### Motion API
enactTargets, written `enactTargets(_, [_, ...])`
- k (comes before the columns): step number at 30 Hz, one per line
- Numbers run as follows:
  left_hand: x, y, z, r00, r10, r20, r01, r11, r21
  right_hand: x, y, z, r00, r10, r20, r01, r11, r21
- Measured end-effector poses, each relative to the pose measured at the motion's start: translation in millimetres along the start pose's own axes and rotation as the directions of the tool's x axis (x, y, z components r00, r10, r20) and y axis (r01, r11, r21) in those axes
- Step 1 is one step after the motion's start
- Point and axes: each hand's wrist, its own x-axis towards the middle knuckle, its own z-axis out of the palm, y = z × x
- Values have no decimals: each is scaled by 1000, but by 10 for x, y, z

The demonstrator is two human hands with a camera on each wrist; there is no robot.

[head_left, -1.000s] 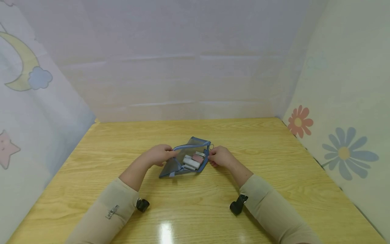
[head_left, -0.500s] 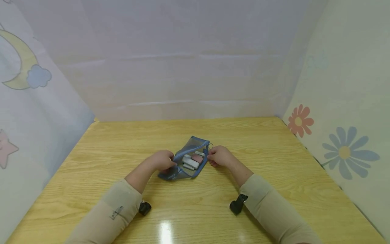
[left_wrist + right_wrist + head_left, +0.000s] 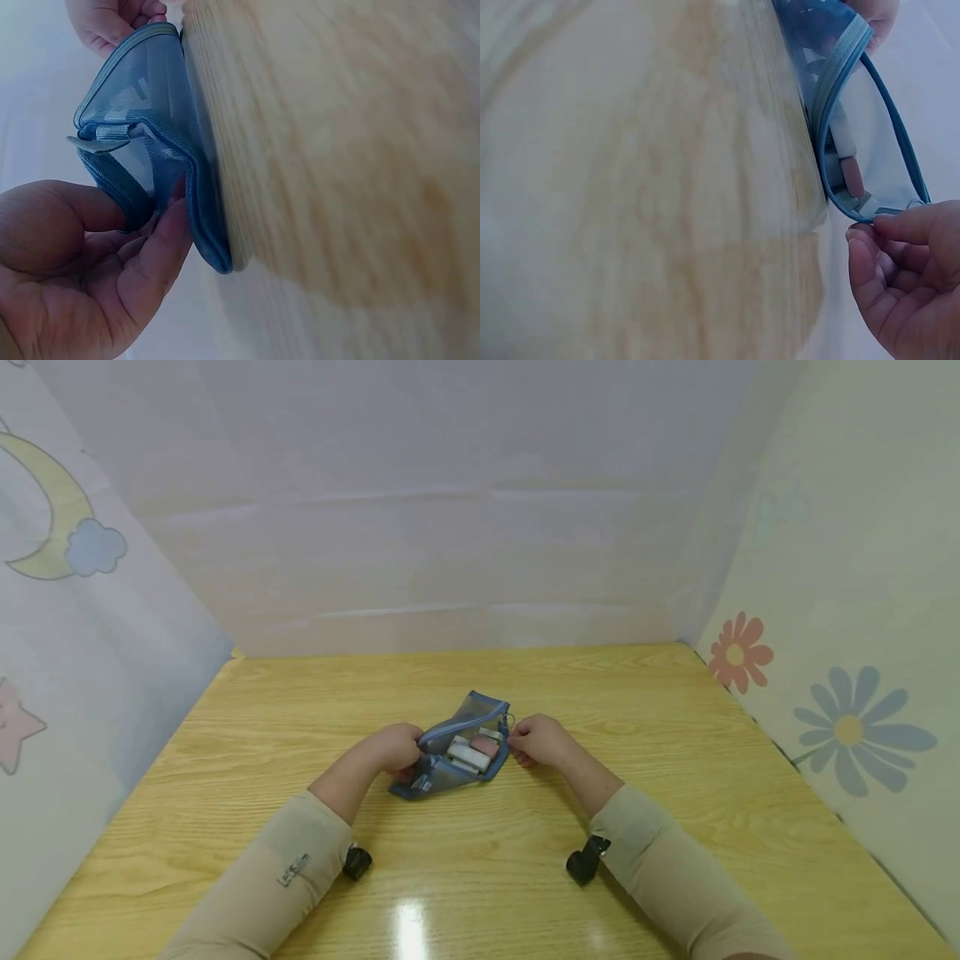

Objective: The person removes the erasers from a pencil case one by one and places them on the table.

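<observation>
A blue mesh zip pouch (image 3: 459, 725) lies on the table, its zipper undone and its mouth spread. Inside it, several small white blocks (image 3: 470, 758) and a pink block (image 3: 484, 745) sit toward the right end; their kind is unclear. My left hand (image 3: 392, 748) grips the pouch's left end; in the left wrist view thumb and fingers of this hand (image 3: 82, 274) hold the folded mesh edge. At the right end my right hand (image 3: 542, 742) pinches the trimmed edge beside a small metal ring (image 3: 512, 720). The right wrist view shows its thumb and fingertips (image 3: 874, 223) meeting there.
A wood-grain table (image 3: 480, 877) lies under the pouch. Pale cloth hangs behind and on both sides, with printed flowers (image 3: 847, 731) at right. Small black cameras (image 3: 357, 863) are strapped to both sleeves.
My left hand has shifted its grip on the pouch's left end, where the mesh now folds in more. The pouch has slid slightly left at its right end; my right hand keeps its pinch.
</observation>
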Motion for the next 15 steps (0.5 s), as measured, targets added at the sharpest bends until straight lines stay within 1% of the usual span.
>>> enactTargets(3, [-1,16,2,1000,17,0,-17,999,37,-21,-3,-42,1000,-24,-16,23,1000,-14])
enactTargets(7, [-1,32,11,999,39,-6,-38,997,71,-51,-3,-108,997,-78,-12,77,996,-37])
enactTargets(11, [-4,34,16,997,74,-13,-72,990,119,-87,-49,-125,996,-93,-11,93,995,-34])
enactTargets(13, [-3,37,12,995,99,-8,-96,981,168,-88,-68,-117,996,-86,-11,86,996,-7])
enactTargets(15, [-1,40,8,988,155,1,-150,959,242,-84,-87,-107,996,-89,-12,89,996,13])
